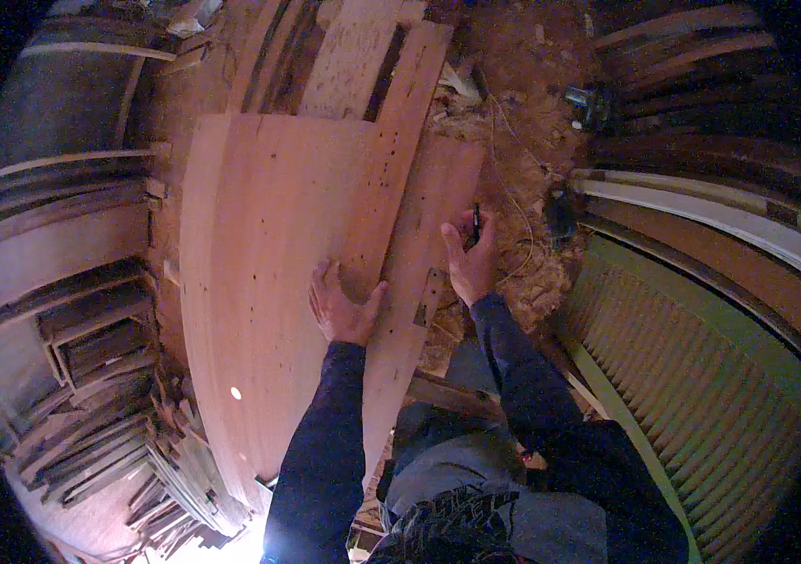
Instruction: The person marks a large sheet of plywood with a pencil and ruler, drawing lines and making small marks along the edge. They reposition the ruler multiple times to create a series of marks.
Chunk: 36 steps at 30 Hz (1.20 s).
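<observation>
My left hand [342, 308] lies with its fingers spread on the wood, thumb apart, at the near end of a narrow reddish plank [398, 132]. That plank rests lengthwise on a wide, pale reddish wooden panel [259, 235], and several small dark holes mark it. To the right, my right hand [472, 261] is closed around a small, dark, pen-like thing [476, 220], whose exact kind is hard to make out. This hand hovers at the right edge of the wooden surface. A dark metal plate-like piece [429, 296] sits between the two hands near that edge.
Stacked timber [90, 451] fills the left side. A green ribbed panel [692, 348] and long boards [701, 221] stand at the right. Shavings and a thin cord [524, 202] cover the floor, near a dark power tool [591, 105]. More planks [349, 61] lie beyond the panel.
</observation>
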Tool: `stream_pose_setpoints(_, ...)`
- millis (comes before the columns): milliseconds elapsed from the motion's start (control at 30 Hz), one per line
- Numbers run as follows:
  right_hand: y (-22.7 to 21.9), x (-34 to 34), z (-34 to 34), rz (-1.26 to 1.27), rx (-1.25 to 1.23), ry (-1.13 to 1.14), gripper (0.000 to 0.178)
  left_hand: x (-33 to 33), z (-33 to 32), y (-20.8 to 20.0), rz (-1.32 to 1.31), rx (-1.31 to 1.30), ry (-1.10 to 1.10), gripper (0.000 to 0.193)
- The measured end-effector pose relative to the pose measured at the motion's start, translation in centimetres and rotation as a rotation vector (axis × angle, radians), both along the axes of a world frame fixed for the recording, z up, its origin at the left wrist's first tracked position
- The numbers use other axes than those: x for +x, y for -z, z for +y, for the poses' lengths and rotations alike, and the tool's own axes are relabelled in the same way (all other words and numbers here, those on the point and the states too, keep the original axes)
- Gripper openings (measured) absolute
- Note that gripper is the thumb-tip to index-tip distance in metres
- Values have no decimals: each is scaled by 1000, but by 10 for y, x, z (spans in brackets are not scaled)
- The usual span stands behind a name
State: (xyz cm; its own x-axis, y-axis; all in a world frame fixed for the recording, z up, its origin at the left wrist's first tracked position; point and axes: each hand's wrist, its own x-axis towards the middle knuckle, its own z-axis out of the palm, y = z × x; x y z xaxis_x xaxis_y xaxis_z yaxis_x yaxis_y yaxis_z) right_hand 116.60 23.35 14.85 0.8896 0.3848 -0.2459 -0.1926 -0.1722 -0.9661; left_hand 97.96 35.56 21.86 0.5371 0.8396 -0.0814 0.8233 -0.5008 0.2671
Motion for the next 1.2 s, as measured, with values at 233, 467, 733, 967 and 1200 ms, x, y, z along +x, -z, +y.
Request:
stream_pose_setpoints(233,4,-4,4,58,50,10,51,-5,3,5,-74,22,-33,86)
stream_pose_setpoints(467,-1,-8,1,48,-12,-50,52,-13,6,-1,-101,-3,-61,82)
stream_pose_setpoints(733,-8,-6,0,86,-49,-95,47,-17,10,-4,-155,-3,-70,82)
stream_pose_setpoints(967,-11,-9,1,-13,-7,-62,48,-21,12,-6,-75,11,-91,80)
stream_pose_setpoints(1200,-12,-16,2,-14,-32,-70,49,-28,13,-3,-55,37,-96,82)
